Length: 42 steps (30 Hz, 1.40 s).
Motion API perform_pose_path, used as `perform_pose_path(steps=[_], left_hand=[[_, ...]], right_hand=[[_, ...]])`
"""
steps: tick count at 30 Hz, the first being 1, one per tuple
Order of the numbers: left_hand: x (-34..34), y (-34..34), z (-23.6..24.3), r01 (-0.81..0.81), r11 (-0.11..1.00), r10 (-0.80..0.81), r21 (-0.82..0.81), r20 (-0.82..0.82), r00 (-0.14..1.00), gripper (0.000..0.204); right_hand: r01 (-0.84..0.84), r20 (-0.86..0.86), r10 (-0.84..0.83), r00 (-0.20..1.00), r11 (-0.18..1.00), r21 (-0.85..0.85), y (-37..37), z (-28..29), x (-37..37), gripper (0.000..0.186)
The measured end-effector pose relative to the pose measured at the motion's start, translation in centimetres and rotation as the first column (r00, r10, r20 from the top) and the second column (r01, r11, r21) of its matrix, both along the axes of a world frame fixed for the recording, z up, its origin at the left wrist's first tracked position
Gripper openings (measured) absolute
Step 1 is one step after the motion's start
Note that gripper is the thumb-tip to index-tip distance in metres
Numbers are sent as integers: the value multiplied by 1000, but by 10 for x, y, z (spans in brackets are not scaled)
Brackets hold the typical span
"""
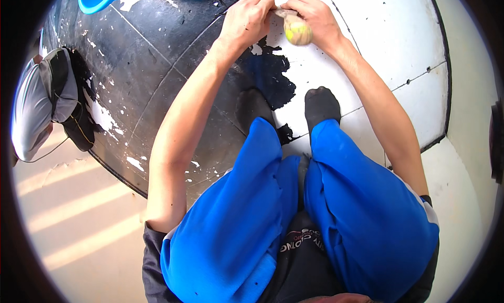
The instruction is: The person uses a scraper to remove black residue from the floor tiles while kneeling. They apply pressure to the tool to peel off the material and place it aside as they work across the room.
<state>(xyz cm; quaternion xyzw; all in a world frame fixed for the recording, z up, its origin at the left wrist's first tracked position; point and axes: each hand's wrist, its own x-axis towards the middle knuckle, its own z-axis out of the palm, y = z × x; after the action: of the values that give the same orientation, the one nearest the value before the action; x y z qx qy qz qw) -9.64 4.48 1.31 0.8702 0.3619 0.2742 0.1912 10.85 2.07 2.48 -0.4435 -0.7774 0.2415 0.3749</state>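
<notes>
At the top middle, my left hand (248, 19) and my right hand (317, 20) are raised close together, fingers closed on the narrow twisted neck of a small beige, see-through pouch. The pouch (298, 33) hangs beneath the right hand's fingers and bulges round, with something yellow-green showing through it. Its outline is slightly blurred. My left fingertips are partly hidden behind the hand. Both forearms reach forward past my bent knees in blue trousers (231, 214).
At the upper left is the rim of a blue plastic container (97, 4). My socked feet (321, 103) rest on a round, tiled surface (157, 67), part peeling black, part white. Another person in grey clothing (34, 98) is at the far left. A pale wall (472, 67) stands at right.
</notes>
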Motion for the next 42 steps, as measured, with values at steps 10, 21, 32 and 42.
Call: perform_pose_path(steps=[10, 21, 32, 42], left_hand=[[6, 4, 9, -22, 998, 20, -51, -37, 999, 15], [6, -4, 16, -49, 999, 49, -10, 8, 999, 8], [-2, -8, 20, -53, 985, 56, -162, 16, 998, 21], [10, -16, 20, -137, 989, 137, -57, -13, 991, 10]], right_hand=[[-57, 131, 61, 989, 998, -35, 3, -3, 4, 13], [1, 122, -3, 992, 1000, 16, -3, -5, 3, 11], [121, 156, -118, 981, 993, -13, -20, -10, -8, 18], [78, 64, -80, 995, 997, 30, -14, -1, -7, 10]])
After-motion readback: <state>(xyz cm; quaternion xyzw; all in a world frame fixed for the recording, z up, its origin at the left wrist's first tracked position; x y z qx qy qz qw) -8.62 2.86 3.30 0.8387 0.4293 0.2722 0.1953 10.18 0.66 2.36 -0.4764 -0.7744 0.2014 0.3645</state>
